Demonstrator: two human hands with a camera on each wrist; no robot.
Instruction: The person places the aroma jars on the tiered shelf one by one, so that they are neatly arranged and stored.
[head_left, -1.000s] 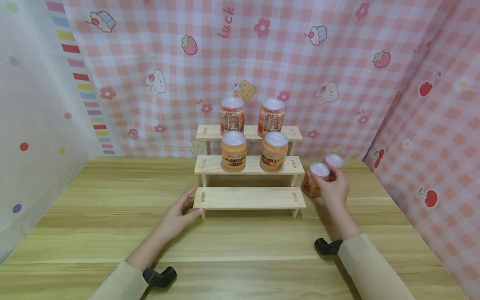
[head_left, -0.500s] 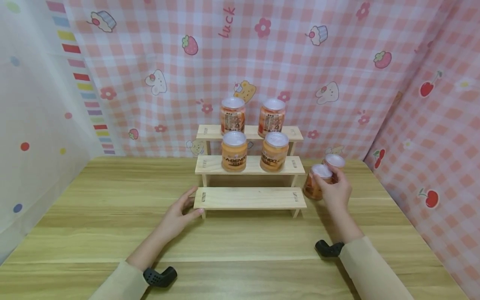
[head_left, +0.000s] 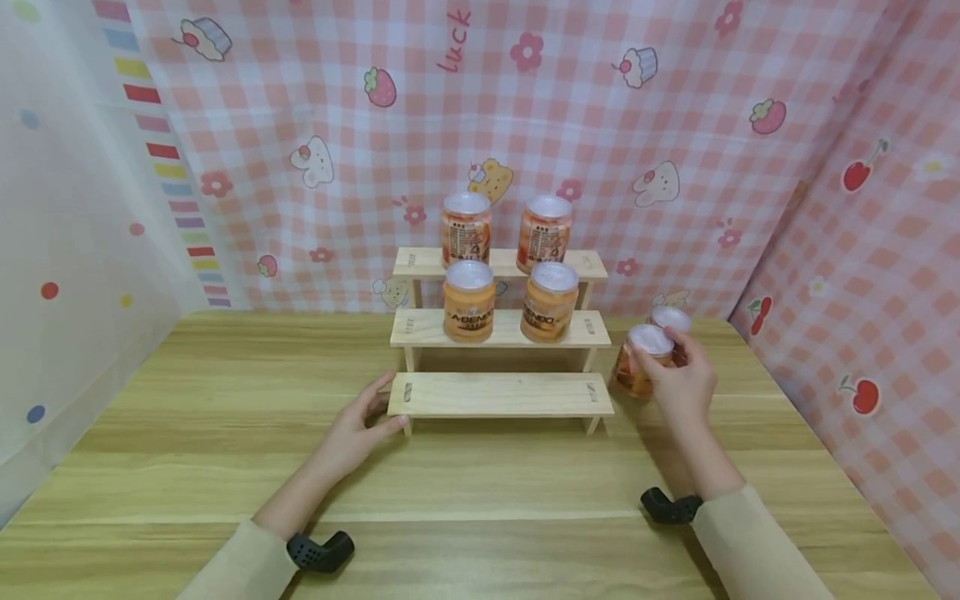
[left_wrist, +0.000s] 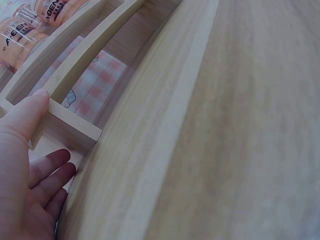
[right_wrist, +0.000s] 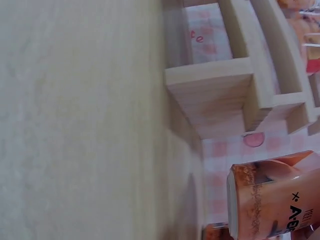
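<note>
- Wood-grained surface (head_left: 480, 517) under everything.
- Three-step wooden stand (head_left: 498, 393), with two upper jars (head_left: 467, 233) on the top step and two middle jars (head_left: 469, 307) below them.
- Left hand (head_left: 356, 425): thumb and fingers apart, touching the stand's lowest step at its left end.
- Right hand (head_left: 681, 379): clamped on an orange jar (head_left: 630, 375) right of the stand, its base off the surface.
- Rear jar (head_left: 671, 317) just behind that one.

The left hand (left_wrist: 17, 180) lies at 8 o'clock, holding the end of the rack (left_wrist: 75, 125) at 9, thumb (left_wrist: 30, 112) over the wood, three fingers (left_wrist: 50, 181) loosely bent below. Lettered jars (left_wrist: 22, 42) show at 10, partly cut off. Checked cloth (left_wrist: 104, 72) appears between rack bars, also towards 10. The table (left_wrist: 225, 125) spreads clockwise from 12 to 6.
</note>
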